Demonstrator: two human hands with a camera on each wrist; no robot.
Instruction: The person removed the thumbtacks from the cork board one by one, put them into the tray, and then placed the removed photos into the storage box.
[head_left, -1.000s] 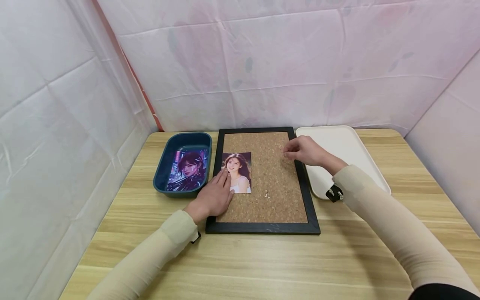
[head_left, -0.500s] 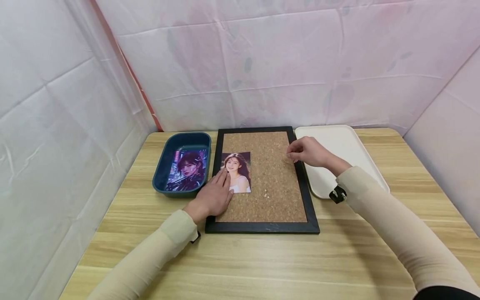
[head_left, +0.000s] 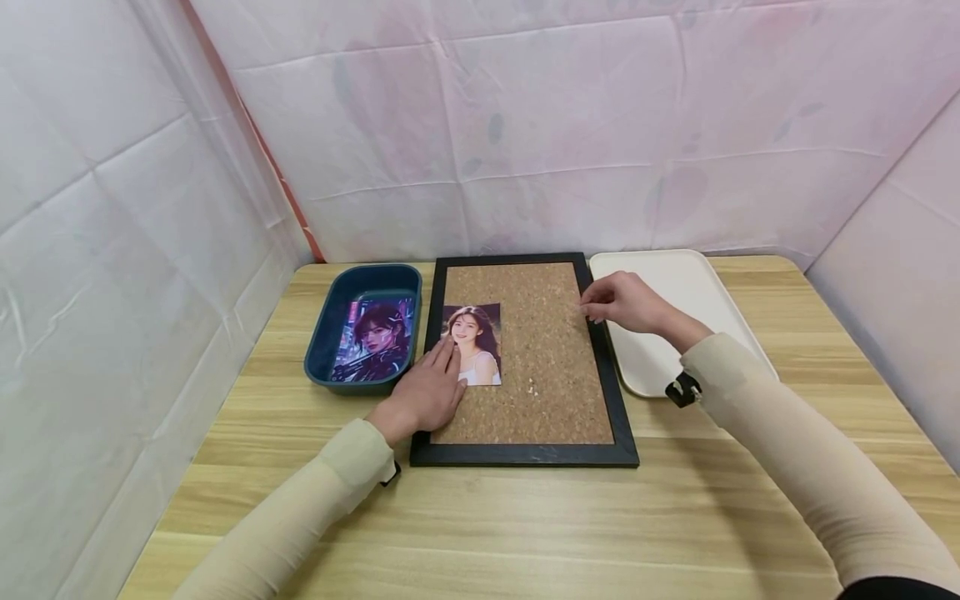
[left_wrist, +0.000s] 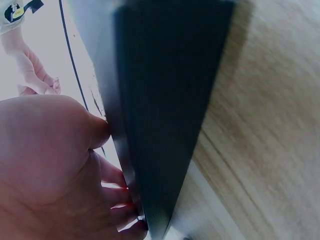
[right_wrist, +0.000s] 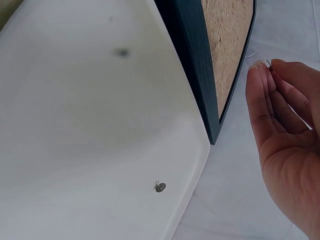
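Left hand (head_left: pixel 427 392) is laid flat, fingers straight, on the lower left corner of the photo (head_left: pixel 472 344), which lies on the cork board (head_left: pixel 547 350) at centre of the head view. Nothing is gripped; the photo is judged to be pinned down by pressure so it cannot slide.

Right hand (head_left: pixel 626 302) is held over the board's right frame edge, just left of the white tray (head_left: pixel 701 292). Its grip is a closed pinch, thumb against fingertips (right_wrist: pixel 260 75); a thin pin (right_wrist: pixel 269 63) is seen between them in the right wrist view only. In the head view the pin is too small to be made out.

One more pin (right_wrist: pixel 159 187) is shown lying in the tray, lower centre of the right wrist view; it is not visible from the head.

Left wrist view is mostly filled by the board's black frame seen edge-on, with the palm at lower left; the photo is hidden there. The right hand is caught small at upper left.

A blue bin (head_left: pixel 330 350) with a second picture (head_left: pixel 375 337) inside sits left of the board on the counter (head_left: pixel 525 517).
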